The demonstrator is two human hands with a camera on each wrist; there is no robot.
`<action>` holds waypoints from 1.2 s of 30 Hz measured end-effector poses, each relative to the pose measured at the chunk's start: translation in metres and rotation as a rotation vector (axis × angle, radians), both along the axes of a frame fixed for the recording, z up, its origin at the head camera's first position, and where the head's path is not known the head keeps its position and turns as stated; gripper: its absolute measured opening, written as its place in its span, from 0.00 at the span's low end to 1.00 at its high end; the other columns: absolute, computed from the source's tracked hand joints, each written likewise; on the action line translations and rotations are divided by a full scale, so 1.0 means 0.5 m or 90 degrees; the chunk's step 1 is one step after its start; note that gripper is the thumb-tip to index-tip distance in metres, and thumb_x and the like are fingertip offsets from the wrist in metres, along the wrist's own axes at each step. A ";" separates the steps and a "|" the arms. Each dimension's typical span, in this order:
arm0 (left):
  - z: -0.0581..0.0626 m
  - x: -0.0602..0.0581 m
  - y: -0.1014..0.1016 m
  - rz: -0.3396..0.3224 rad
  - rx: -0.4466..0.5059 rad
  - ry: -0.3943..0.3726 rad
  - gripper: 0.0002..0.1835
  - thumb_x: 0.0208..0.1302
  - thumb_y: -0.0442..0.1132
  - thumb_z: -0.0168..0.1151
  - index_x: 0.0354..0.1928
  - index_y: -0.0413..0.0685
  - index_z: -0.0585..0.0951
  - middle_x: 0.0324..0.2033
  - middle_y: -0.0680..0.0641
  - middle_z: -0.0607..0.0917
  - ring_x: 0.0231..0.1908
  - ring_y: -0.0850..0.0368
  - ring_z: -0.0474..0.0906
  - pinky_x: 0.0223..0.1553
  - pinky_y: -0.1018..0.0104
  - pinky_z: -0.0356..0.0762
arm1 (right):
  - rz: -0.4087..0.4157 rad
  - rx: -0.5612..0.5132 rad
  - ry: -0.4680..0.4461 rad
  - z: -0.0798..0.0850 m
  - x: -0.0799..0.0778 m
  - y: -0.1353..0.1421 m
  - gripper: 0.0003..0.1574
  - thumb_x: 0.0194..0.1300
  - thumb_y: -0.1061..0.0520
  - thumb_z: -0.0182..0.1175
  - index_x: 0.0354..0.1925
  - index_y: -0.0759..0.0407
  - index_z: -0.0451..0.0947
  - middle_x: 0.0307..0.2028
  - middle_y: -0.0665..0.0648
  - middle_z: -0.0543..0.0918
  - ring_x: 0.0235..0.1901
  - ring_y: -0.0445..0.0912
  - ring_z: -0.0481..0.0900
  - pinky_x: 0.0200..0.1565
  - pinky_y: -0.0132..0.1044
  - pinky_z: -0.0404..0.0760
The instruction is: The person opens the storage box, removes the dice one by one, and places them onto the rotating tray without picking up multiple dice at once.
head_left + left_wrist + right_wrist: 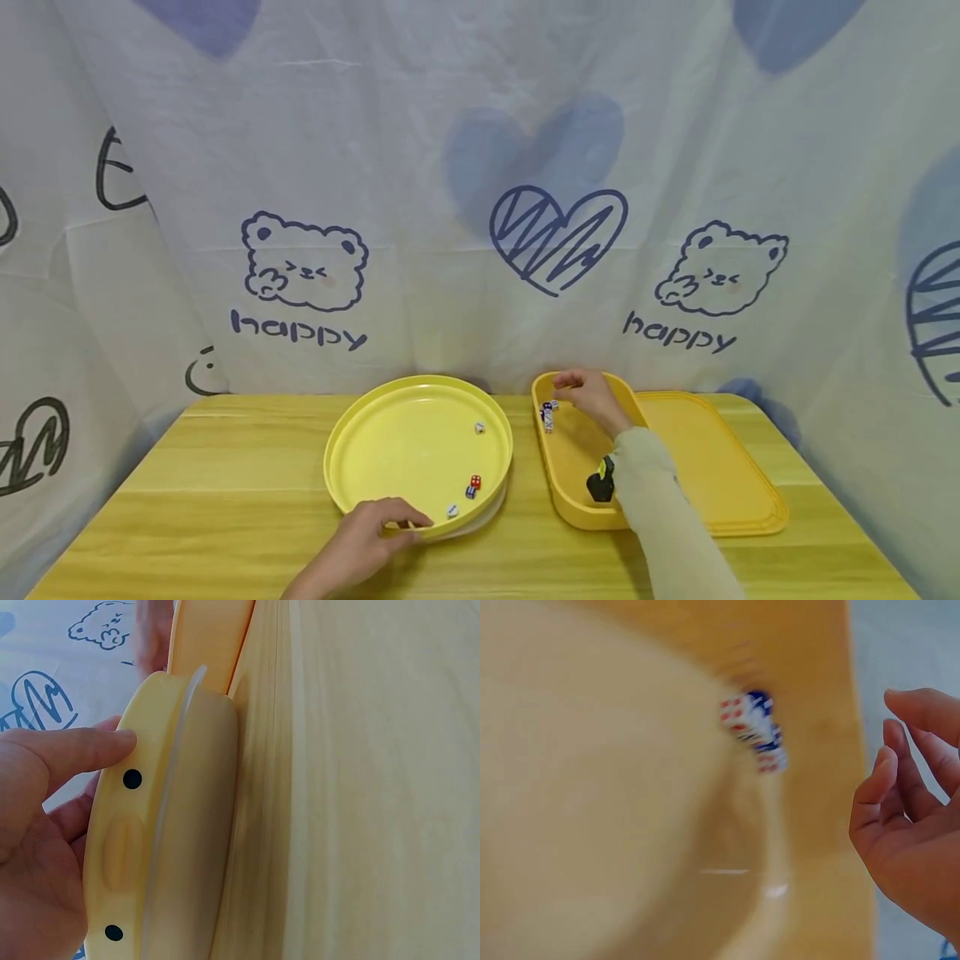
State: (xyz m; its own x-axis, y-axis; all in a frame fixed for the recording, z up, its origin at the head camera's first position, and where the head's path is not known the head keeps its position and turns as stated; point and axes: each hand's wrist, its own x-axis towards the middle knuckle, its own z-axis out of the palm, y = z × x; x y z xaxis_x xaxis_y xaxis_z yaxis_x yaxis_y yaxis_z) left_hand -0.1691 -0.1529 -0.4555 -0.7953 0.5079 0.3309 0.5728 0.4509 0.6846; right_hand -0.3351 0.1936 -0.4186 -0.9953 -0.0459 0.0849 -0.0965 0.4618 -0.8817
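Our right hand (592,398) hovers over the far end of the box (576,467), fingers loosely bent and parted from the thumb, with nothing that we can see between them. Just left of its fingertips, against the box's left wall, lies a small huddle of dice (548,420), blue and white; our right wrist view shows red pips on some white ones, though it is too blurred for us to count them.

Our left hand (363,540) grips the near edge of the round tray (408,450), thumb on the outside of the rim and fingers reaching over it. In that yellow tray we see four more dice, all toward the right: a white die (480,427) alone near the right edge, a red die (476,481) and a blue die (471,492) side by side nearer to us, and a second white die (452,511) close to the near rim. Under the tray is a pale base (206,787).

The box stands right of the round tray, a gap between them. Just beside it on the right, a flat tray (712,467) lies on the wooden tabletop (225,483). Our right arm wears a pale sleeve (663,500). Behind everything hangs a curtain (435,292) printed with hearts, bears and "happy".
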 end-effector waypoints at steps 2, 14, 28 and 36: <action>-0.001 0.000 0.002 -0.001 0.000 0.000 0.07 0.61 0.33 0.66 0.40 0.48 0.87 0.35 0.57 0.86 0.35 0.67 0.77 0.38 0.67 0.77 | 0.003 -0.009 -0.011 -0.019 -0.001 0.006 0.14 0.60 0.68 0.63 0.45 0.73 0.79 0.42 0.65 0.82 0.37 0.47 0.76 0.39 0.37 0.75; 0.001 0.003 0.007 0.003 0.000 -0.021 0.06 0.61 0.34 0.66 0.40 0.50 0.87 0.35 0.59 0.85 0.35 0.67 0.76 0.38 0.67 0.76 | 0.020 -0.024 -0.122 -0.067 0.008 0.029 0.14 0.57 0.68 0.64 0.43 0.71 0.80 0.36 0.57 0.85 0.35 0.44 0.77 0.43 0.38 0.75; 0.005 0.002 -0.002 0.002 -0.005 -0.002 0.06 0.61 0.34 0.66 0.40 0.49 0.87 0.35 0.58 0.85 0.35 0.68 0.76 0.37 0.67 0.76 | 0.029 -0.003 -0.112 -0.079 0.009 0.003 0.11 0.53 0.70 0.67 0.38 0.71 0.82 0.35 0.57 0.84 0.39 0.50 0.76 0.53 0.45 0.71; 0.004 0.001 -0.003 0.004 -0.004 -0.001 0.06 0.61 0.35 0.66 0.40 0.49 0.87 0.35 0.58 0.85 0.35 0.68 0.76 0.37 0.67 0.76 | 0.015 0.057 -0.140 -0.083 -0.006 -0.007 0.09 0.53 0.69 0.69 0.35 0.66 0.82 0.33 0.56 0.83 0.37 0.49 0.75 0.48 0.40 0.73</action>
